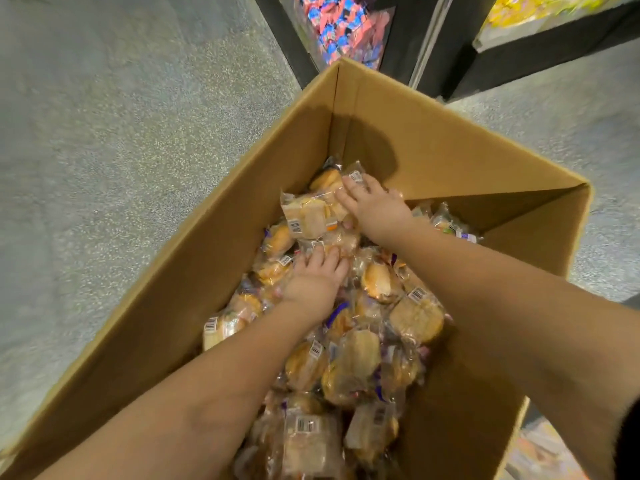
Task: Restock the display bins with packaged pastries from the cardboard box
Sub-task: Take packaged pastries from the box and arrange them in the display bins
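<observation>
The near end of the big brown cardboard box is cut off at the bottom edge. Both arms hide some clear-wrapped golden pastries. Fingertips sink into the pile, unseen.

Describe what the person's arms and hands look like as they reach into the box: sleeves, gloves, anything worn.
Both forearms are bare from the frame edge to the wrist. The left hand and the right hand wear no gloves, and no watch, ring or bracelet shows. A dark patch at the lower right edge, by the right upper arm, may be a short sleeve, but too little of it shows to be sure.
</observation>
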### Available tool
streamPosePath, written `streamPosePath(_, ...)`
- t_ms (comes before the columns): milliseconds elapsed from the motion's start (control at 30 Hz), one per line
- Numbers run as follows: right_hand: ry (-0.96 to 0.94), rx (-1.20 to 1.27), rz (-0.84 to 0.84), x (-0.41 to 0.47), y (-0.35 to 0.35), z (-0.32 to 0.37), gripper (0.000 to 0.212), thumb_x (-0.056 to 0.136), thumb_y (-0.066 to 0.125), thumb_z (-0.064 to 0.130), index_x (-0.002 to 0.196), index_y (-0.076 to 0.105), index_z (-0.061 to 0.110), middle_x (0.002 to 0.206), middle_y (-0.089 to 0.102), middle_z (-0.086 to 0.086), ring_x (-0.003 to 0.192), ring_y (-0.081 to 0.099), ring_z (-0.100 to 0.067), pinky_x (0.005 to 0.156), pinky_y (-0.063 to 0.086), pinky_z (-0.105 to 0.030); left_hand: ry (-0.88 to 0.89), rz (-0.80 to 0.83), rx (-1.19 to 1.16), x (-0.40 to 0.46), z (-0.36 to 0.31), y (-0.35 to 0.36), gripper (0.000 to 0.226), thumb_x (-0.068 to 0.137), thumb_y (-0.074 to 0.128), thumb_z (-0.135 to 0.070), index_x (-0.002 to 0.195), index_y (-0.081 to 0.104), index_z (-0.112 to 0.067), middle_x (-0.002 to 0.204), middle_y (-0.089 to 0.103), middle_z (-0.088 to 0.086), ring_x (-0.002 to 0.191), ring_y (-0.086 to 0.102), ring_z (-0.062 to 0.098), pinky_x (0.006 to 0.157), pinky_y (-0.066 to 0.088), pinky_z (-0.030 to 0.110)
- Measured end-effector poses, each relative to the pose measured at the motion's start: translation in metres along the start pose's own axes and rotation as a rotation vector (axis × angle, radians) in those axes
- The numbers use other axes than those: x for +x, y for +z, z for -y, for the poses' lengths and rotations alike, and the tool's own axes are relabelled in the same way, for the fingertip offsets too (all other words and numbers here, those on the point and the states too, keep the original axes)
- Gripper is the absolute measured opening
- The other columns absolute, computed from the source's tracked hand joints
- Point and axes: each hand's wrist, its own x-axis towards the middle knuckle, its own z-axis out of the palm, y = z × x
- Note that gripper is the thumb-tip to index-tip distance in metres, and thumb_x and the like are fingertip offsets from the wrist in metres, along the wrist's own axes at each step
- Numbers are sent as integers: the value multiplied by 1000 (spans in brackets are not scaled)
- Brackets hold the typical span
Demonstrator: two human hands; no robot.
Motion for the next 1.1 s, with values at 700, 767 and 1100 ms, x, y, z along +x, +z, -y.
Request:
streamPosePath(700, 96, 749, 69, -109, -38, -19, 74, 89, 63, 30, 153, 26, 22, 119, 61, -6, 89, 66, -18, 69, 52, -31, -356, -303, -1162, -113, 14, -33, 58, 81, 69, -44, 134, 52, -27, 126, 61, 0, 101, 66, 18, 89, 55, 39)
streamPosePath(767, 127, 953, 118, -136, -52, -20, 73, 88, 61, 35, 151, 27, 19, 111, 62, -4, 81, 66, -17, 67, 56, -37, -402, -286, -1464, -139, 16, -42, 66, 74, 75, -49, 131, 51, -23, 112, 70, 1, 95, 71, 20, 93, 55, 46)
streamPosePath(1100, 142, 1742, 54, -298, -69, 23, 44, 96, 57, 12, 139, 50, 15, 75, 62, 9, 47, 56, -4, 56, 39, -25, -101, -189, -1980, -266, 12, -55, 39, 92, 63, -25, 127, 53, -9, 101, 75, 14, 88, 73, 29, 75, 61, 40)
